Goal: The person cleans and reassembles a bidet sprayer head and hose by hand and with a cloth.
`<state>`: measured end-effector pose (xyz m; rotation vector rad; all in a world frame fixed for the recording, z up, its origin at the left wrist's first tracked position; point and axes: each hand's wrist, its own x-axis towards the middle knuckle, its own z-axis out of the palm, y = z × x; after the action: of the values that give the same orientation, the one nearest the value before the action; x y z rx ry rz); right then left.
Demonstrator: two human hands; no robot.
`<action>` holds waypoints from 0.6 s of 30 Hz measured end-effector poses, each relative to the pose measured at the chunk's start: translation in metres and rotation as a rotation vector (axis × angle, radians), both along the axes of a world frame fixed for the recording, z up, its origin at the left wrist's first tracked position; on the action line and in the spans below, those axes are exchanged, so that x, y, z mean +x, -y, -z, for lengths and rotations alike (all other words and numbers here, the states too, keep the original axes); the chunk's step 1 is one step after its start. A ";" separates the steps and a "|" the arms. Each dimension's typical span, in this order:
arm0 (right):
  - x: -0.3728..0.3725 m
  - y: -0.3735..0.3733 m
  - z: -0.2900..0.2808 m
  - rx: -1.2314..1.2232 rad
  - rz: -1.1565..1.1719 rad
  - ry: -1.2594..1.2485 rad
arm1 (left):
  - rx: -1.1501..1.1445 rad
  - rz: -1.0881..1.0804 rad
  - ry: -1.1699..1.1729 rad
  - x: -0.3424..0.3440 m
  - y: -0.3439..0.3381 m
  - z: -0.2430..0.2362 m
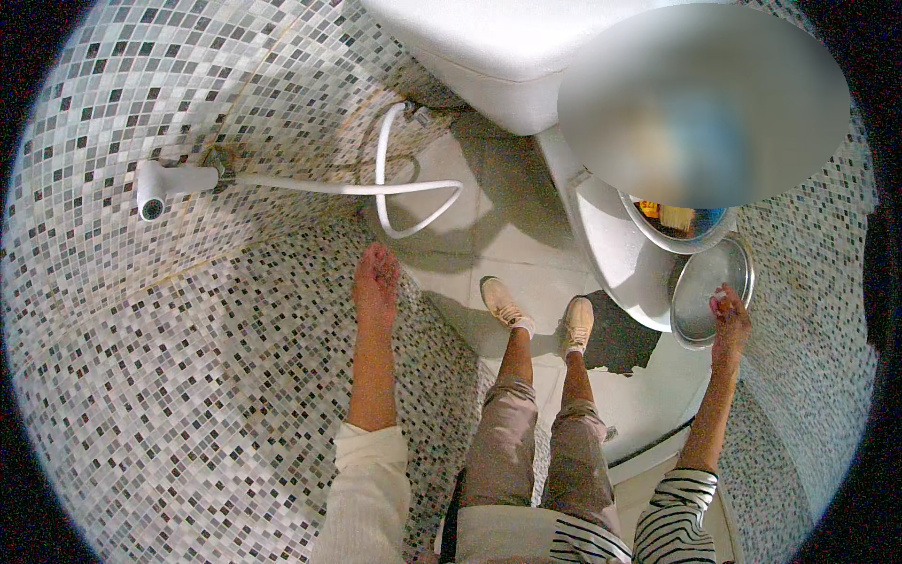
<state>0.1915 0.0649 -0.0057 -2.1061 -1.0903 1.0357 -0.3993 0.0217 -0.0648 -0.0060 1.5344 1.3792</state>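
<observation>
My left hand (378,288) is raised near the tiled wall, its fingers curled in over the palm. Whether anything lies inside them is too small to make out. On the right, my right hand (730,326) is at the lower right rim of a round, shallow metal dish (696,301). Its fingers are bent together over the dish, with a small pale and orange bit at the tips that I cannot identify. Behind the dish stands a round bowl (691,246) with yellow and dark items inside, partly covered by a blurred patch.
White ceramic fixtures (615,258) curve along the right and the top. A white hand shower (174,183) hangs on the mosaic wall (141,310), its white hose (383,160) looping down. A dark, ragged-edged patch (620,338) lies on the floor beside my shoes (505,303).
</observation>
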 end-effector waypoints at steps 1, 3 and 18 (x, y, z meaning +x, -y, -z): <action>-0.004 -0.002 -0.009 0.013 0.053 -0.045 | 0.020 0.010 -0.041 -0.002 -0.011 -0.004; -0.046 -0.014 -0.026 0.087 0.170 -0.203 | 0.016 0.001 -0.161 -0.017 -0.030 -0.019; -0.518 -0.098 0.012 0.312 -0.417 -0.542 | 0.060 0.178 -0.369 -0.074 -0.124 -0.056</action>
<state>-0.3268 0.1625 -0.0177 -1.2685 -1.3209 1.4135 -0.4731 0.1461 -0.0088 0.4334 1.7457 1.3318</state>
